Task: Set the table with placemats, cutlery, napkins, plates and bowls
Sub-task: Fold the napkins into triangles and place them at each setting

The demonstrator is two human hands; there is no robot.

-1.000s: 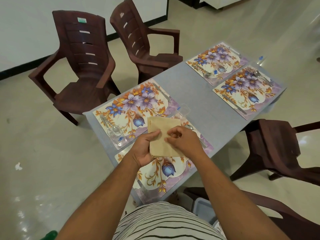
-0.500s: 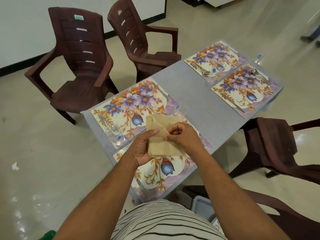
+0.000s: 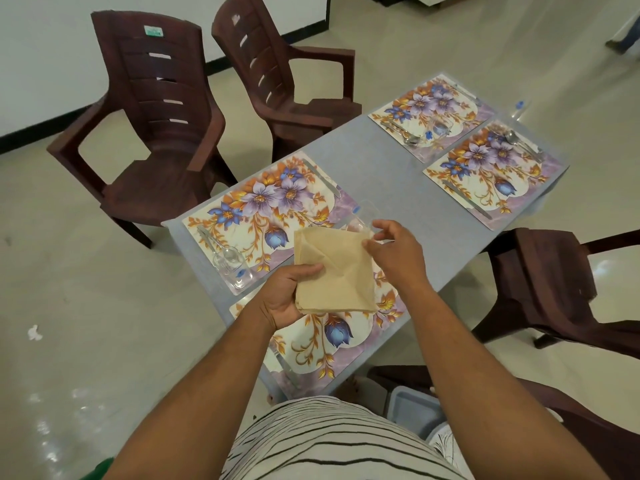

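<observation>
While the head view looked down over the grey surface (image 3: 377, 174), the left hand (image 3: 287, 299) gripped a stack of tan napkins (image 3: 334, 271) from below, fingers curled round its near-left edge, holding it above the nearest placemat (image 3: 332, 344). The right hand (image 3: 394, 251) pinched the top napkin at its far-right corner, apparently peeling it from the stack. Four floral placemats lay on the surface, and cutlery showed on the two far ones (image 3: 491, 171) and on the mat across the surface (image 3: 263, 216), beside a clear glass (image 3: 230, 263). No napkin, plate or bowl lay at any place. Judging from that, placemats and cutlery were largely done; napkins were just starting, with plates and bowls left.
</observation>
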